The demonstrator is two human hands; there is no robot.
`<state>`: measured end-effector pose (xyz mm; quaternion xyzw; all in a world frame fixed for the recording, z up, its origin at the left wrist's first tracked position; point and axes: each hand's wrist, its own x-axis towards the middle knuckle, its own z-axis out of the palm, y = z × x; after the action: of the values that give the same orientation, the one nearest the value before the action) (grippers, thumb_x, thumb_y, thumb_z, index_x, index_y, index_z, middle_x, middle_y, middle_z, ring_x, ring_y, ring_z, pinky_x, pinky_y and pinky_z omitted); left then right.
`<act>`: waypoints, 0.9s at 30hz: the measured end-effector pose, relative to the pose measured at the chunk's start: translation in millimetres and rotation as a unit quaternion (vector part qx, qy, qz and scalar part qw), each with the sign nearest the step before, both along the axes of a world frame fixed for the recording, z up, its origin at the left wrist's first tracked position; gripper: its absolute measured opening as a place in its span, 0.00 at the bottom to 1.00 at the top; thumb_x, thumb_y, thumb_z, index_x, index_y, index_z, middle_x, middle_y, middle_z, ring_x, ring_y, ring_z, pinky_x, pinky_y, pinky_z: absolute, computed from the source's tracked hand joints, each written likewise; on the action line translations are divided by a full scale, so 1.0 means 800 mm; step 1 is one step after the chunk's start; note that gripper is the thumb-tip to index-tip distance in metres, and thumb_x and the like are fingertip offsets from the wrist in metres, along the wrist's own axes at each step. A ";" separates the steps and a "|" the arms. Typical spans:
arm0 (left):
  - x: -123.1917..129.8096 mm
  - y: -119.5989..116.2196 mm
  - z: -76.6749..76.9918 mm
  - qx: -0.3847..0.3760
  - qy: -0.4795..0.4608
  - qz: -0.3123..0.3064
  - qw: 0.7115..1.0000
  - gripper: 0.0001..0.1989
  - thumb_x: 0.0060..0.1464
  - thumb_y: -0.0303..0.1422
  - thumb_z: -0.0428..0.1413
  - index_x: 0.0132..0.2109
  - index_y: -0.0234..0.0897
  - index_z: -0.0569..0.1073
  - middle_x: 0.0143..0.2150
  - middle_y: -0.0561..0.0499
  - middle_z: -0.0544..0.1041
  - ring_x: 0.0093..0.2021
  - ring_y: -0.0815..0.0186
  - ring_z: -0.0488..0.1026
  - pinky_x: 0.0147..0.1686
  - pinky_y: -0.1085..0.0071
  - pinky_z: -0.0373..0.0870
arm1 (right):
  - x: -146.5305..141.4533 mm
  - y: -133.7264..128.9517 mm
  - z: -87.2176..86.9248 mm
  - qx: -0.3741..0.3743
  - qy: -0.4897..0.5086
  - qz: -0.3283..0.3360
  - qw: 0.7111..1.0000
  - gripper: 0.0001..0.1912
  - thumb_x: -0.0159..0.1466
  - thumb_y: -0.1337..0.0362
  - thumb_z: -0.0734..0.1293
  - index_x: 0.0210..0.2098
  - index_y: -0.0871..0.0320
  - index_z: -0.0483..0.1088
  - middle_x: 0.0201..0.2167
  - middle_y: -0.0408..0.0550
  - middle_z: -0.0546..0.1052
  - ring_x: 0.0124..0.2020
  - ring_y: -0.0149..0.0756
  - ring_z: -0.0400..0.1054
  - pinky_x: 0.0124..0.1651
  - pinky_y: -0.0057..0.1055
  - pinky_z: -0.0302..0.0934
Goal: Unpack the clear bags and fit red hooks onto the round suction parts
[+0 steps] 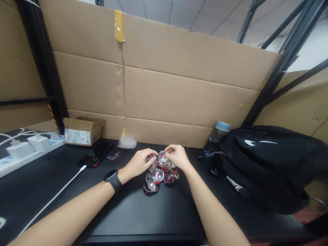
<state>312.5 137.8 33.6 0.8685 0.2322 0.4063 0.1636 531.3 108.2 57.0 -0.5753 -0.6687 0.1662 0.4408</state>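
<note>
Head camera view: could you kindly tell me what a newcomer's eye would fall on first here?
At the centre of the black table, both hands meet over a heap of small shiny metal discs with red cords; the left hand and right hand pinch the top disc together. A big black sports bag fills the right side, and a cardboard wall stands behind.

Head camera looks forward and down (close) over the black table (159,218).

Shiny metal discs (156,175), matt black tabletop (143,212)
</note>
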 end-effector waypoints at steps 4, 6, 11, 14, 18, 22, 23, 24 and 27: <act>0.004 -0.004 0.002 0.026 -0.033 0.014 0.999 0.08 0.64 0.34 0.54 0.45 0.40 0.77 0.41 0.50 0.78 0.41 0.65 0.75 0.44 0.70 0.70 | -0.030 -0.007 0.000 -0.076 0.221 0.030 0.972 0.08 0.50 0.65 0.73 0.30 0.60 0.76 0.25 0.47 0.79 0.23 0.36 0.74 0.27 0.29 0.67; 0.003 -0.004 0.004 0.057 -0.035 0.017 0.998 0.07 0.64 0.33 0.54 0.43 0.40 0.77 0.42 0.50 0.77 0.42 0.64 0.74 0.46 0.69 0.69 | -0.042 -0.011 0.002 -0.092 0.308 0.053 0.945 0.10 0.47 0.65 0.75 0.29 0.61 0.75 0.24 0.47 0.79 0.24 0.35 0.73 0.29 0.29 0.68; -0.002 -0.001 0.007 0.082 -0.018 0.058 0.995 0.06 0.65 0.32 0.52 0.41 0.38 0.74 0.41 0.49 0.76 0.43 0.62 0.72 0.47 0.66 0.68 | -0.051 -0.013 0.003 -0.073 0.374 0.109 0.918 0.16 0.46 0.65 0.78 0.34 0.61 0.76 0.29 0.47 0.79 0.28 0.32 0.73 0.35 0.29 0.69; -0.003 0.002 0.007 0.053 -0.033 0.067 0.996 0.06 0.66 0.32 0.51 0.41 0.37 0.72 0.40 0.49 0.75 0.42 0.62 0.72 0.44 0.67 0.67 | -0.048 -0.013 0.001 -0.061 0.365 0.153 0.916 0.25 0.46 0.65 0.79 0.44 0.57 0.76 0.40 0.48 0.80 0.35 0.33 0.75 0.41 0.31 0.70; -0.002 0.001 0.006 -0.012 -0.061 0.025 0.998 0.07 0.66 0.34 0.50 0.41 0.37 0.71 0.39 0.50 0.76 0.39 0.65 0.73 0.41 0.70 0.67 | -0.047 -0.015 -0.001 -0.080 0.328 0.199 0.920 0.27 0.48 0.62 0.80 0.48 0.56 0.76 0.48 0.52 0.79 0.45 0.40 0.76 0.50 0.38 0.69; -0.001 0.003 0.008 -0.023 -0.044 0.007 0.999 0.09 0.67 0.35 0.49 0.39 0.37 0.70 0.36 0.51 0.77 0.36 0.66 0.73 0.38 0.71 0.67 | -0.045 -0.012 0.001 -0.050 0.260 0.181 0.947 0.23 0.48 0.59 0.80 0.42 0.58 0.77 0.43 0.52 0.81 0.44 0.42 0.76 0.52 0.40 0.69; -0.003 0.007 0.008 -0.007 -0.033 0.015 0.999 0.09 0.66 0.35 0.49 0.39 0.37 0.70 0.36 0.51 0.77 0.36 0.65 0.73 0.39 0.71 0.67 | -0.041 -0.010 0.003 -0.034 0.249 0.172 0.952 0.23 0.48 0.59 0.79 0.42 0.58 0.77 0.42 0.52 0.81 0.44 0.42 0.76 0.52 0.40 0.69; -0.006 0.012 0.008 0.013 -0.018 0.031 0.999 0.09 0.66 0.35 0.50 0.39 0.38 0.71 0.37 0.50 0.77 0.37 0.64 0.74 0.39 0.70 0.67 | -0.035 -0.007 0.004 -0.018 0.239 0.156 0.958 0.23 0.48 0.58 0.79 0.42 0.58 0.76 0.43 0.52 0.81 0.43 0.41 0.76 0.51 0.39 0.69; -0.026 0.039 0.004 0.065 0.052 0.094 0.992 0.09 0.66 0.36 0.50 0.40 0.38 0.73 0.38 0.48 0.78 0.40 0.61 0.74 0.41 0.68 0.66 | 0.003 0.002 0.005 -0.006 0.150 0.053 0.987 0.22 0.49 0.59 0.77 0.42 0.58 0.76 0.41 0.51 0.81 0.39 0.39 0.77 0.45 0.34 0.70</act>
<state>291.3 168.7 36.9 0.8714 0.2943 0.3886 0.0554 533.4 110.0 61.3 -0.5100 -0.6236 0.2781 0.5232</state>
